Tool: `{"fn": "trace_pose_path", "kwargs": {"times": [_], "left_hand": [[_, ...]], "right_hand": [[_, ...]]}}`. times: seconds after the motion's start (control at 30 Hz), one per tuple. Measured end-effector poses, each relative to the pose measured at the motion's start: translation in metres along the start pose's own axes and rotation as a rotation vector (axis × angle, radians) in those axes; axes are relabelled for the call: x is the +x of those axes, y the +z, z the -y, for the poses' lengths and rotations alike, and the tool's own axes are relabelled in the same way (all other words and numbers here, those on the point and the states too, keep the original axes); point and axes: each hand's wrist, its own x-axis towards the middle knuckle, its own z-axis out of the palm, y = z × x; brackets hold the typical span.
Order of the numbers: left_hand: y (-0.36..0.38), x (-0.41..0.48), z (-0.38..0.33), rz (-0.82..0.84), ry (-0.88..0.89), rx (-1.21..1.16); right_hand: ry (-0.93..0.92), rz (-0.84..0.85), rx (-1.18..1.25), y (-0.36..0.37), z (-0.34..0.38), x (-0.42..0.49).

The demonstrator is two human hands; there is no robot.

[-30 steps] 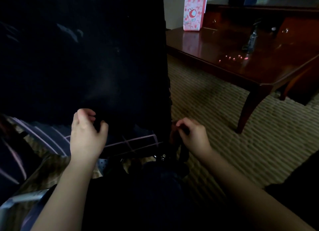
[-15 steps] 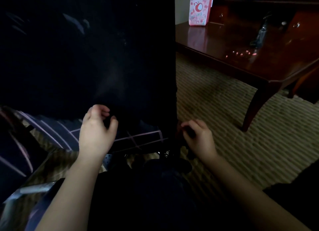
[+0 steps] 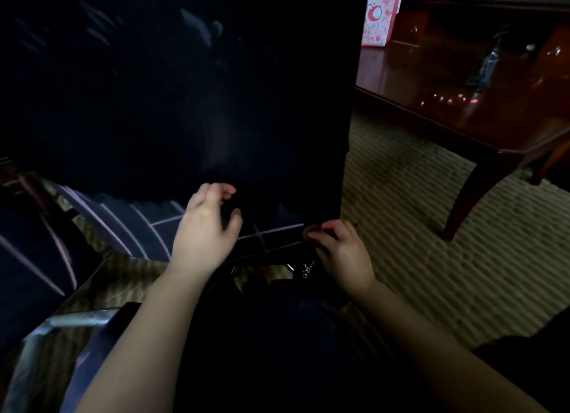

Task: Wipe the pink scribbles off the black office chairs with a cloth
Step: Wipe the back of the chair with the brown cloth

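One pink gift bag (image 3: 381, 11) upright on the wooden table (image 3: 462, 116) near the black chair (image 3: 185, 88)

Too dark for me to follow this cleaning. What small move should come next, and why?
Probably lower the left hand onto the pink lines beside it and rub: they show between it and the right hand, below the black chair back. Whether it holds a cloth, I cannot tell.

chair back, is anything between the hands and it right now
Nothing visible does. The left hand is at the lower edge of the chair back, the right hand at its lower corner. Too dark to tell what, if anything, either holds.
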Motion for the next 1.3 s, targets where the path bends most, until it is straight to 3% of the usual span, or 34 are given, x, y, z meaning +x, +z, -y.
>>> {"fn": "trace_pose_path", "kwargs": {"times": [0.07,0.2,0.27,0.33,0.47,0.53,0.6,0.73,0.8,1.03,1.1,1.23,1.3], "left_hand": [[0.001,0.001,0.002,-0.005,-0.017,0.010],[-0.002,0.005,0.009,-0.086,-0.145,0.006],[-0.004,0.006,0.012,-0.111,-0.181,0.008],[-0.004,0.006,0.014,-0.117,-0.210,0.019],[-0.005,0.004,0.020,-0.103,-0.246,0.036],[-0.006,0.003,0.022,-0.095,-0.257,0.040],[-0.007,0.003,0.023,-0.102,-0.253,0.044],[-0.012,0.006,0.026,-0.133,-0.261,0.045],[-0.014,0.006,0.028,-0.138,-0.263,0.041],[-0.025,0.001,0.038,-0.192,-0.269,0.010],[-0.028,0.000,0.043,-0.210,-0.266,0.000],[-0.037,-0.004,0.054,-0.266,-0.279,0.010],[-0.044,-0.007,0.058,-0.299,-0.310,0.010]], "right_hand": [[0.001,-0.058,0.027,-0.011,0.001,0.013],[-0.041,-0.400,0.080,-0.063,0.022,0.076],[-0.041,-0.471,0.087,-0.068,0.025,0.091],[-0.031,-0.418,0.064,-0.049,0.018,0.079],[0.071,-0.097,0.010,0.001,-0.008,0.025],[0.091,-0.018,0.004,0.000,-0.012,0.023],[0.039,-0.096,0.007,-0.017,-0.006,0.044],[-0.011,-0.407,0.051,-0.057,0.016,0.101],[-0.008,-0.446,0.059,-0.050,0.016,0.102],[0.133,0.022,-0.008,0.017,-0.028,0.028],[0.120,-0.019,0.008,0.004,-0.023,0.047],[0.035,-0.337,0.089,-0.038,0.005,0.102],[0.005,-0.418,0.092,-0.037,0.009,0.108]]}}
